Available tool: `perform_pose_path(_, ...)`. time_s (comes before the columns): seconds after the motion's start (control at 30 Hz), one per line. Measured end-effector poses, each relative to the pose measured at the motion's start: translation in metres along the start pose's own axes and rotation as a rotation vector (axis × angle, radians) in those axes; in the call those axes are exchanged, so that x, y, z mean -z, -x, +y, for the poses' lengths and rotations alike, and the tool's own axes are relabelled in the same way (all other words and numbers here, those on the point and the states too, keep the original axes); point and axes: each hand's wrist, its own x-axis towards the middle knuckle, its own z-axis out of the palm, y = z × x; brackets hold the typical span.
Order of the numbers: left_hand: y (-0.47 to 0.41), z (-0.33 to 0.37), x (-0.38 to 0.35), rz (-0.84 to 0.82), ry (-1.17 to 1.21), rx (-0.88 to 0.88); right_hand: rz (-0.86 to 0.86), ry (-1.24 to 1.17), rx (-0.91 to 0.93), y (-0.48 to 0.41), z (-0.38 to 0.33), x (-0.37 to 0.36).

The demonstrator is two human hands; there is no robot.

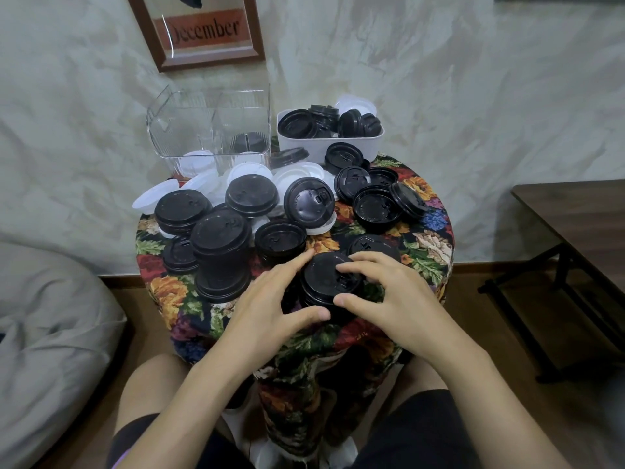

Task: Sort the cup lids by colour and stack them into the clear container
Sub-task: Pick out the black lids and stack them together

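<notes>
Leftmost, a grey cushion (50,316) lies on the floor. High on the wall hangs a wood-framed print (203,28) bearing the word "December" in black on an orange band. Below it, the clear container (182,123) stands at the back left of a small round table draped in a floral cloth (429,245); a divider splits it in two, and through its walls a few white lids (196,160) show low in the left half and some black lids (247,142) in the right half. In front of it, loose white lids (297,174) and black ones lie mixed, with a tall stack of black lids (221,245) leaning near the left edge. Embossed lettering on the lids is too small to read.

At the near edge the left hand (270,306) curls round the left side of a short stack of black lids (324,282), thumb against its front. The right hand (389,299) grasps the same stack, fingertips on its top lid and thumb at its front. Behind, a white tub (355,147) holds more black lids. Far right stands a dark wooden table (575,214).
</notes>
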Motion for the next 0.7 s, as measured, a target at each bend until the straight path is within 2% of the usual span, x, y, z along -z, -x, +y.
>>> perform_pose_path(0.7, -0.002, -0.004, -0.001, -0.004, -0.042, -0.023, 0.027, -0.118, -0.017, 0.001, 0.012, -0.013)
